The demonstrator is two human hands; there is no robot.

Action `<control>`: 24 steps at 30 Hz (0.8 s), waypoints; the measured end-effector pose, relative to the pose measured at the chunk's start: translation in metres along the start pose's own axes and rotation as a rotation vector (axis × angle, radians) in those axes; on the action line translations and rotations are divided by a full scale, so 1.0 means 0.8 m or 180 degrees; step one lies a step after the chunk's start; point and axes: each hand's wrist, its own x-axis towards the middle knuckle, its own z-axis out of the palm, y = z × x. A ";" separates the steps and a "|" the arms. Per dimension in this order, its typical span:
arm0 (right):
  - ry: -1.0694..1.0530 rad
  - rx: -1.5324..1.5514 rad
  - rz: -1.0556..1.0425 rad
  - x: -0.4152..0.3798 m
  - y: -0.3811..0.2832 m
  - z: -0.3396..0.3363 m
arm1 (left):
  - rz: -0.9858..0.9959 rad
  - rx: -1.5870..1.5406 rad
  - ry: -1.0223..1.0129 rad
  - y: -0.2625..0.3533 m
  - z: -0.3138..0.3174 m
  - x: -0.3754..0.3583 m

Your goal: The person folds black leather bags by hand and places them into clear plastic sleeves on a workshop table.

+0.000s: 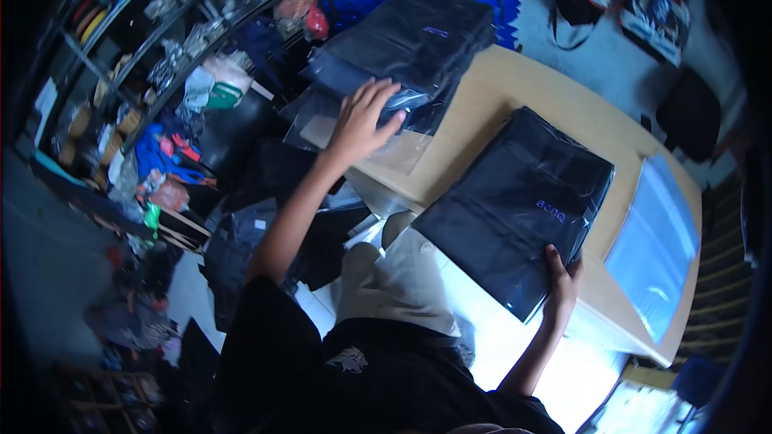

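A black folded item in clear plastic with small purple lettering, the bagged garment (515,201), lies on the wooden table (515,84) and juts over its near edge. My right hand (563,277) grips its lower right edge, thumb on top and fingers partly hidden at the side. Further left, a stack of similar black bagged items (402,36) rests at the table's left end. Over the near edge of that stack is my left hand (370,116), fingers spread apart, close to a loose clear plastic bag (314,120).
Clear bluish plastic sheets (655,241) lie at the table's right end. A crowded shelf rack (137,56) runs along the left. Dark bags (241,233) are on the floor left of my legs. A black chair (689,112) stands beyond the table.
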 end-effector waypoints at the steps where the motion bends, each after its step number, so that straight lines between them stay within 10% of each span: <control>1: -0.0111 -0.0527 -0.0292 0.019 0.002 -0.009 | -0.0040 -0.0034 0.0149 0.007 -0.010 -0.032; 5: 0.0485 -0.2785 -0.0411 0.008 -0.079 0.021 | -0.0505 -0.0199 0.0176 0.029 -0.025 -0.149; 7: 0.1090 -0.4204 -0.2583 0.014 -0.097 0.053 | -0.0823 -0.0560 0.0433 0.032 -0.018 -0.190; 9: -0.0516 -0.3627 -0.3649 0.039 -0.133 0.122 | -0.1150 -0.1045 0.0719 0.028 0.008 -0.231; 12: -0.2153 -0.2179 -0.2805 0.140 -0.121 0.262 | -0.1373 -0.1408 0.0938 0.021 0.016 -0.253; 14: -0.1125 -0.1501 -0.0920 0.201 -0.147 0.339 | -0.1387 -0.1166 0.1299 -0.028 0.001 -0.241; 18: -0.0816 -0.1212 0.0649 0.375 -0.083 0.415 | -0.1606 -0.1280 0.2025 -0.192 -0.047 -0.102; 22: -0.1818 -0.0717 0.0275 0.420 -0.029 0.458 | -0.1376 -0.1383 0.1678 -0.344 -0.004 0.072; 24: -0.1796 -0.0255 0.0256 0.434 -0.015 0.457 | -0.1831 -0.1232 0.0368 -0.395 0.021 0.146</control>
